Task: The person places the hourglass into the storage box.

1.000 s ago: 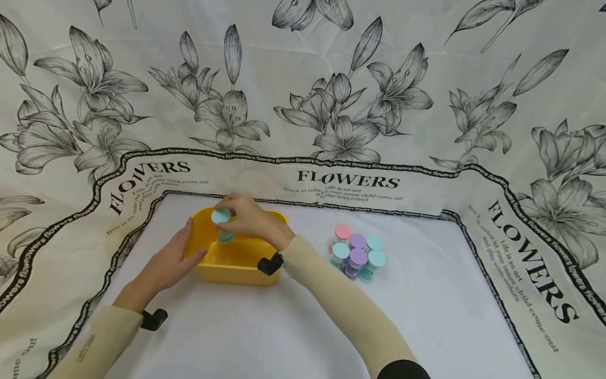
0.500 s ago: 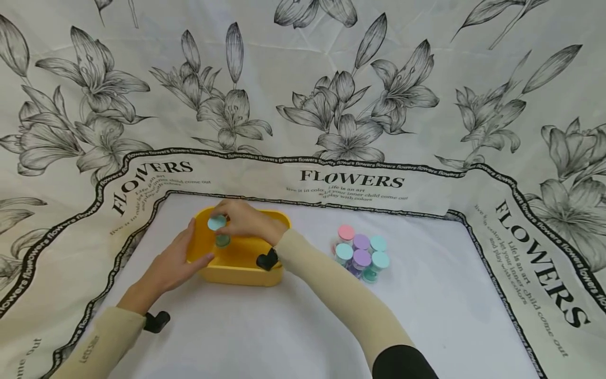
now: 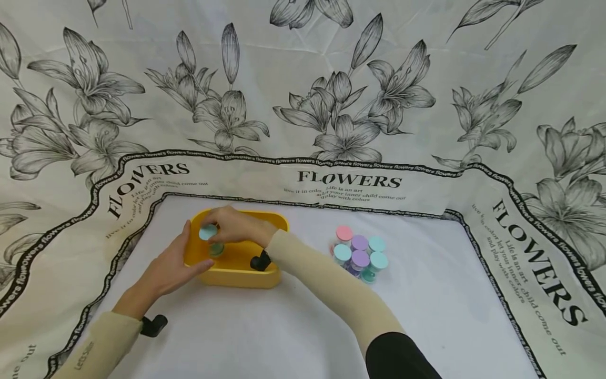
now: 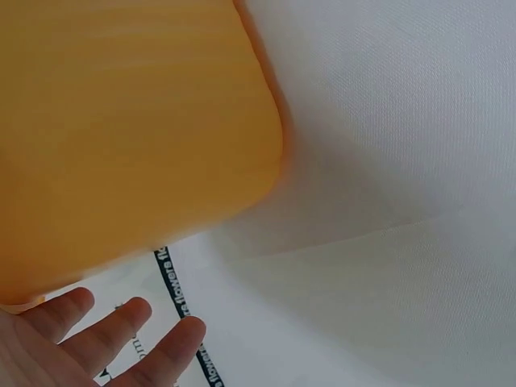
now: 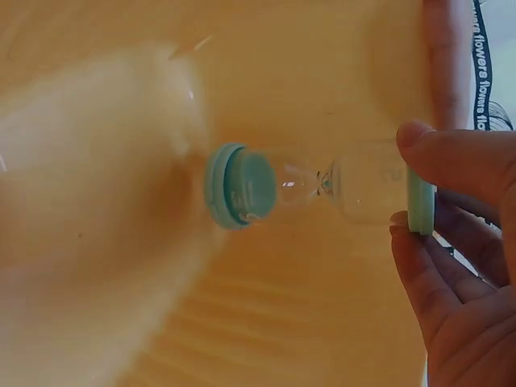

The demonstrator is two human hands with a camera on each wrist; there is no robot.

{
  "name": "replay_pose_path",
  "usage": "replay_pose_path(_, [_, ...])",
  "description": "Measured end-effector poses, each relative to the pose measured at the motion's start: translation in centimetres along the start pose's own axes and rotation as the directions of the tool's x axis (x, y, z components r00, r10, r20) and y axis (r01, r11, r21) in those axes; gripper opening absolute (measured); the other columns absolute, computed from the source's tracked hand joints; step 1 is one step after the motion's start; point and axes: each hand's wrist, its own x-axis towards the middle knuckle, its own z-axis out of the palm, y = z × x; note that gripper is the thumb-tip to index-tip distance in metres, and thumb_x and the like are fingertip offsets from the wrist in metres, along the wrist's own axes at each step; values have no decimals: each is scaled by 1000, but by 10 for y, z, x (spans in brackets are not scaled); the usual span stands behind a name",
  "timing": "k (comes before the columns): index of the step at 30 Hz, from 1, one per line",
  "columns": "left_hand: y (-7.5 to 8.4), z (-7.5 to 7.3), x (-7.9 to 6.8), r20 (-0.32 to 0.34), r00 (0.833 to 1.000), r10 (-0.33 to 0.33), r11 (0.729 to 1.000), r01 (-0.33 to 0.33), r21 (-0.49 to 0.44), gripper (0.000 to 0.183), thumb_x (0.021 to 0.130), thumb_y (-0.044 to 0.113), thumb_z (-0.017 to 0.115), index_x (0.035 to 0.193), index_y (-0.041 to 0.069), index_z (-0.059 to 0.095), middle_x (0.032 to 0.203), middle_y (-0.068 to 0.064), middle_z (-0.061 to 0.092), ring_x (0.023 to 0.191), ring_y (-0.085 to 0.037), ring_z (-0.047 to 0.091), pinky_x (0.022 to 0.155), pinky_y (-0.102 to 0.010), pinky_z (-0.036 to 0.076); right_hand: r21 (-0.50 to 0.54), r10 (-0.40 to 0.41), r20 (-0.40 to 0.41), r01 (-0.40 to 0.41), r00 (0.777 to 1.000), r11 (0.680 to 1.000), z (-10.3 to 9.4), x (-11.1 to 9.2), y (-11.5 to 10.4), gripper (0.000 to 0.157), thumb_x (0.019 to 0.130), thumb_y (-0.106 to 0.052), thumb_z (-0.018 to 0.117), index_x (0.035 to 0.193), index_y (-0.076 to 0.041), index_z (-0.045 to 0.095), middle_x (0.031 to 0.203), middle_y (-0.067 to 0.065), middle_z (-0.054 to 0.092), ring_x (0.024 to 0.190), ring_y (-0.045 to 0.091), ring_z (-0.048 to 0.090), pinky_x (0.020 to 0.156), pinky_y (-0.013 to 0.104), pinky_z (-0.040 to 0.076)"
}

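White table [image 3: 303, 326], yellow bin [image 3: 239, 279] on it, upright hourglasses [image 3: 360, 258] clustered nearby

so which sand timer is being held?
The teal-capped one over the inside of the yellow bin, pinched by its top cap in the right hand. The six others stand grouped on the white surface, untouched.

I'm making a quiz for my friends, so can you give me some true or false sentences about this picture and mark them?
1. The left hand is at the side of a yellow, rectangular plastic tub. True.
2. The tub is upside down. False: its open side faces up.
3. The right hand pinches a clear hourglass with mint-green caps. True.
4. A cluster of small, capped hourglasses stands on the white cloth-covered tabletop, outside the tub. True.
5. Every cap in that cluster is purple. False: a pink cap shows too.
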Motion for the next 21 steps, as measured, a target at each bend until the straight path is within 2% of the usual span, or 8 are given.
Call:
replay_pose_path(7, [0,1,0,-8,1000,-5,1000,5,7,118,93,69,58,163,6,-13,168,-30,18,148,-53,33,110,-71,38,19,8,-46,-7,999,1000,7,2,6,40,91,-13,80,128,-3,71,132,9,70,117,16,66,96,13,50])
replay_pose_path(14, [0,1,-2,-8,1000,-16,1000,16,4,118,93,69,58,163,6,-13,168,-30,18,148,-53,32,112,-71,36,-7,43,-71,-44,997,999,16,4,10,35,91,-12,79,124,-4,73,127,7,72,114,14,67,97,13,49])
replay_pose_path(21, [1,1,0,-6,1000,-16,1000,16,7,116,94,67,59,163,6,-12,168,-30,19,148,-52,32,113,-70,36,-16,80,-98,-82,992,996,18,7,13,37,91,-13,79,126,-4,72,130,8,71,117,16,67,97,15,51])
